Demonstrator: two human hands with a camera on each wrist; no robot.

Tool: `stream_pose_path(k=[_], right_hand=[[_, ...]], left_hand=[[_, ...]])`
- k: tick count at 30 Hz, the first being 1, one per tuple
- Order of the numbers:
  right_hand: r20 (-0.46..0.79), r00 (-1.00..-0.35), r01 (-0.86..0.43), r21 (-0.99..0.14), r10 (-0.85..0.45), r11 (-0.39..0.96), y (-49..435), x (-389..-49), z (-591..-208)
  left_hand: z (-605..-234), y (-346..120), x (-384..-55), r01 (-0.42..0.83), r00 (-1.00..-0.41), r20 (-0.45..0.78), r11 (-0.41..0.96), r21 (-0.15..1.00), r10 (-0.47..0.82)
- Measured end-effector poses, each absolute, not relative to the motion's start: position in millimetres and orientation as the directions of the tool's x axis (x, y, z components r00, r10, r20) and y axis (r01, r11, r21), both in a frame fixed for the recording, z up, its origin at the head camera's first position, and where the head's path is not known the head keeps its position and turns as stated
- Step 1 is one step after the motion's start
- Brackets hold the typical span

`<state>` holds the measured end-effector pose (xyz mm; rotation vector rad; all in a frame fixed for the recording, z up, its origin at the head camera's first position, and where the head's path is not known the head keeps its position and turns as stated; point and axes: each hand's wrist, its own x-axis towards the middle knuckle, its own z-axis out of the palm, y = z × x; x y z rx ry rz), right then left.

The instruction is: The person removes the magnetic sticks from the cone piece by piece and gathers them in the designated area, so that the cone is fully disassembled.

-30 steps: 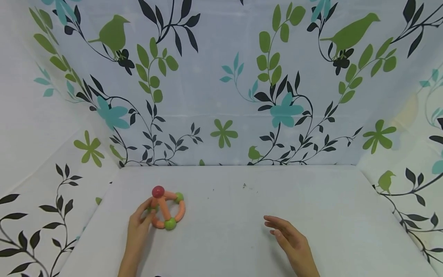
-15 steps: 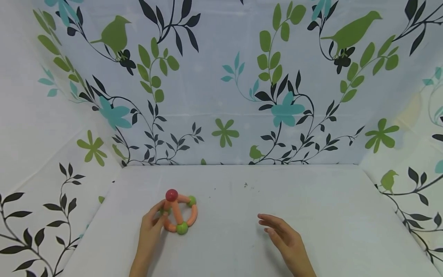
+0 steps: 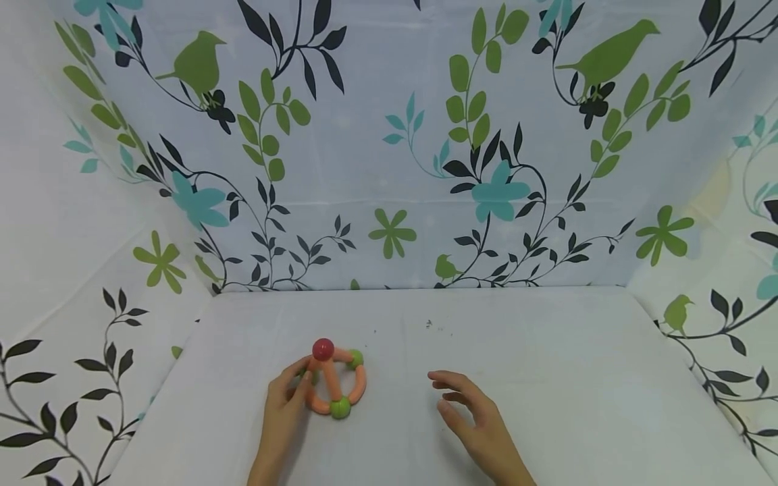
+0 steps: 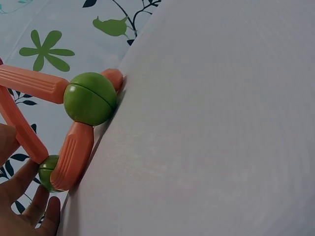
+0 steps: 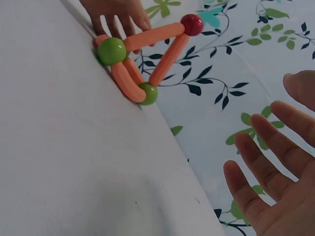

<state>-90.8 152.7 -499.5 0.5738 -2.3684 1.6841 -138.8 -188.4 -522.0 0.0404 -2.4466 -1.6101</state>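
Observation:
A toy frame (image 3: 333,383) of orange rods and green balls stands on the white table, its curved rods forming a ring base. Straight rods rise from the ring to one red ball (image 3: 323,349) at the top. My left hand (image 3: 284,398) grips its left side, around a green ball and rod there. In the left wrist view its fingers (image 4: 22,184) lie at a lower green ball (image 4: 47,172). My right hand (image 3: 477,422) hovers to the right of the toy, apart from it. Its fingers are relaxed and spread in the right wrist view, holding nothing.
The white table (image 3: 547,364) carries a few small dark specks (image 3: 429,325) beyond the hands. A cloth (image 3: 340,148) printed with leaves, flowers and birds hangs behind the table's far edge and along both sides.
My left hand has brought the toy frame rightward and slightly nearer, keeping its grip. My right hand has shifted left, so the gap between them is smaller.

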Motion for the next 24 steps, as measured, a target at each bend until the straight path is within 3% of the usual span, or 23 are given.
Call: stream_pose_path(k=[13, 24], right_hand=[[0.424, -0.838, -0.531, -0.778, -0.343, 0.335, 136.1, -107.5, -480.0], [0.457, -0.788, -0.606, -0.692, -0.412, 0.391, 122.9, -121.7, -452.8]], left_hand=[[-526.3, -168.1, -138.5, 0.041, -0.993, 0.088, 0.471, 0.881, -0.08], [-524.7, -157.7, -142.6, 0.108, -0.993, 0.112, 0.499, 0.86, 0.022]])
